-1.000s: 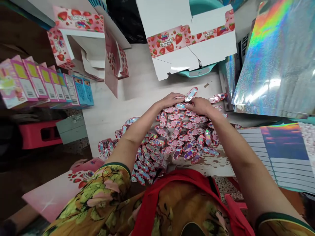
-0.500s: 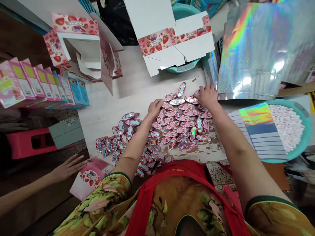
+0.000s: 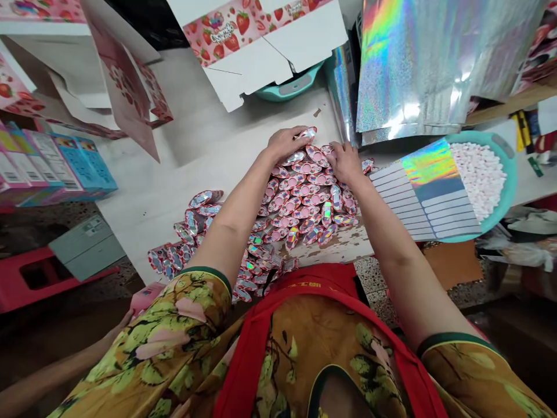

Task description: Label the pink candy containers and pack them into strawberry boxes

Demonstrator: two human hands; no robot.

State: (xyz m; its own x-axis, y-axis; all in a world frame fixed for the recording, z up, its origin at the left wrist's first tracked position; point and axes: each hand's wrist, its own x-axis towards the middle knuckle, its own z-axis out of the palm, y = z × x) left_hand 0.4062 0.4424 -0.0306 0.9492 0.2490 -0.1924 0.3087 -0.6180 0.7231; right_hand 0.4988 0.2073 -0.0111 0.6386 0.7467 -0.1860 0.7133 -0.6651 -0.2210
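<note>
Small shiny packets (image 3: pixel 300 190), oval with red-patterned rims and pink or silvery middles, are packed close together in rows on the worktable. At the far edge of this cluster, my left hand (image 3: pixel 285 143) has its fingers closed on one foil packet (image 3: pixel 308 134). My right hand (image 3: pixel 347 162) lies at the cluster's far right corner, with its bent fingers apart and touching the packets there. A looser heap of more packets (image 3: pixel 204 200) spreads to the left, partly hidden under my left forearm.
Strawberry-print cartons (image 3: pixel 261 52) stand at the back and left. Holographic silver sheets (image 3: pixel 413 69) lie back right, above a teal basin (image 3: pixel 507 191) of small white pieces with a lined card (image 3: pixel 418 191) across it. Another person's arm (image 3: pixel 73 363) reaches in at lower left, near a pink box.
My left hand has moved from the cluster's left side to the packet at its far edge. My right hand stays at the far right corner. The whole view has shifted.
</note>
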